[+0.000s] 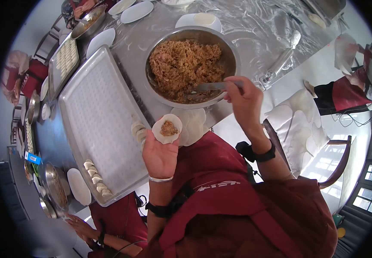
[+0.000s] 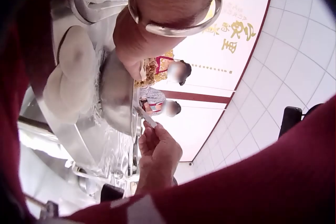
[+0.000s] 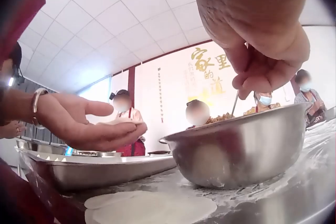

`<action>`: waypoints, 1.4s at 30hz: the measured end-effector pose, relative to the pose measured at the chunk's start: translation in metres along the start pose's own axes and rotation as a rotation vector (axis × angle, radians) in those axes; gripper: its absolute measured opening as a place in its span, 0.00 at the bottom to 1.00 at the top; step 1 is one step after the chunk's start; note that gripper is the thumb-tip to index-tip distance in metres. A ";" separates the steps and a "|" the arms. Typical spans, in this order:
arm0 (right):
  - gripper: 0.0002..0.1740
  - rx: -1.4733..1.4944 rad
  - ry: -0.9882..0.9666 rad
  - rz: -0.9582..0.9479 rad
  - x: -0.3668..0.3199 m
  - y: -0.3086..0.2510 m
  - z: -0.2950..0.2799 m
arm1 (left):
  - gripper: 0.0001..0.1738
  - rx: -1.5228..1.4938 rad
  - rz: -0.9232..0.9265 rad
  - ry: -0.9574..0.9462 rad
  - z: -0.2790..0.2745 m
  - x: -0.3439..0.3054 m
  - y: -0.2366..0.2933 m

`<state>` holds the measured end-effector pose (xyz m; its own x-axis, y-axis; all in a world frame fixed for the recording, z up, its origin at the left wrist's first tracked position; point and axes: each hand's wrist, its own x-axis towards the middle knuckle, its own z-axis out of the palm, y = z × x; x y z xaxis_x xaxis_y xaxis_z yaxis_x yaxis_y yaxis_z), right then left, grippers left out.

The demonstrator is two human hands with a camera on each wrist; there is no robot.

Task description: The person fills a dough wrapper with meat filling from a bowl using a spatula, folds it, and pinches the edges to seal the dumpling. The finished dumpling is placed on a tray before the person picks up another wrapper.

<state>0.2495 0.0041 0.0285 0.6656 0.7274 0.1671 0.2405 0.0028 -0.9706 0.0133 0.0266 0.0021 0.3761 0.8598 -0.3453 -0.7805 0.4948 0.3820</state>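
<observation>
My left hand (image 1: 162, 159) is palm up, carrying a round dough wrapper (image 1: 157, 129) on its fingers. A small mound of meat filling (image 1: 168, 128) sits in the wrapper's middle. In the right wrist view that left hand (image 3: 94, 127) looks flat, its fingers only slightly bent. My right hand (image 1: 247, 101) grips a flat metal utensil (image 1: 211, 86) over the near right rim of a steel bowl (image 1: 234, 64). The utensil's far end is hidden in the brown minced filling (image 1: 188, 62). Overlapping loose wrappers (image 1: 194, 124) lie at the table edge, right of my left hand.
A large metal tray (image 1: 104, 99) lies left of the bowl, with several folded dumplings (image 1: 95, 177) in its near corner. More pale dough pieces (image 1: 137, 130) show at its right edge. White plates (image 1: 137, 12) stand behind. A person's arm (image 1: 84, 228) reaches in at lower left.
</observation>
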 end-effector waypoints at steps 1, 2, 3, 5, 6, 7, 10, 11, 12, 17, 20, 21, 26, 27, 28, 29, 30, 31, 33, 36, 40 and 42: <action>0.08 -0.064 -0.032 -0.053 0.003 0.007 0.004 | 0.29 0.002 -0.004 -0.011 0.000 0.000 0.000; 0.07 -0.129 -0.065 -0.107 0.006 0.012 0.008 | 0.29 0.003 -0.008 -0.021 0.000 0.001 0.000; 0.06 -0.157 -0.060 -0.127 0.008 0.015 0.013 | 0.29 0.015 -0.002 -0.017 -0.001 0.001 0.000; 0.07 -0.200 -0.133 -0.179 0.012 0.022 0.016 | 0.29 0.040 0.011 -0.010 -0.001 0.002 0.001; 0.08 -0.221 -0.169 -0.205 0.013 0.024 0.017 | 0.29 0.044 0.013 -0.008 -0.001 0.002 0.002; 0.07 -0.219 -0.171 -0.202 0.013 0.023 0.019 | 0.29 0.048 0.015 -0.007 -0.001 0.002 0.002; 0.06 -0.213 -0.180 -0.210 0.012 0.021 0.026 | 0.29 0.047 0.016 0.009 -0.001 0.002 0.002; 0.06 -0.210 -0.185 -0.223 0.013 0.021 0.029 | 0.29 0.043 0.016 0.016 -0.001 0.002 0.002; 0.06 -0.206 -0.190 -0.235 0.014 0.022 0.031 | 0.29 0.040 0.012 0.016 -0.001 0.002 0.002; 0.06 -0.247 -0.254 -0.270 0.022 0.031 0.038 | 0.29 0.043 0.019 0.023 -0.002 0.003 0.003; 0.06 -0.102 -0.316 -0.089 0.026 0.022 0.039 | 0.28 0.039 0.028 0.030 -0.003 0.004 0.004; 0.06 -0.022 -0.339 0.004 0.027 0.017 0.039 | 0.28 0.026 0.028 0.030 -0.004 0.004 0.004; 0.08 0.103 -0.343 0.253 0.037 0.008 0.040 | 0.26 -0.025 0.036 0.012 -0.005 0.009 0.006; 0.09 0.137 -0.340 0.306 0.041 0.008 0.041 | 0.26 -0.023 0.040 0.011 -0.004 0.011 0.006; 0.09 0.161 -0.343 0.354 0.044 0.007 0.041 | 0.26 -0.021 0.044 0.009 -0.003 0.013 0.007; 0.10 0.186 -0.347 0.402 0.048 0.006 0.042 | 0.26 -0.018 0.050 0.008 -0.002 0.014 0.009; 0.11 0.210 -0.351 0.449 0.052 0.006 0.042 | 0.26 -0.012 0.063 0.008 -0.003 0.017 0.010; 0.11 0.243 -0.352 0.488 0.055 0.005 0.042 | 0.26 -0.006 0.076 0.008 -0.004 0.021 0.011; 0.10 0.308 -0.355 0.561 0.061 0.003 0.041 | 0.26 0.006 0.099 0.021 -0.001 0.026 0.013; 0.10 0.373 -0.394 0.626 0.068 0.004 0.038 | 0.26 0.014 0.116 0.039 0.006 0.033 0.016; 0.10 0.499 -0.408 0.650 0.069 0.008 0.035 | 0.23 -0.014 0.094 -0.025 0.004 0.044 0.018; 0.11 0.495 -0.388 0.626 0.063 0.003 0.032 | 0.22 -0.016 0.093 -0.028 0.004 0.046 0.019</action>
<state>0.2692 0.0717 0.0304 0.2645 0.8761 -0.4030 -0.4808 -0.2425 -0.8426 0.0175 0.0760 -0.0026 0.3156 0.9051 -0.2850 -0.8202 0.4112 0.3977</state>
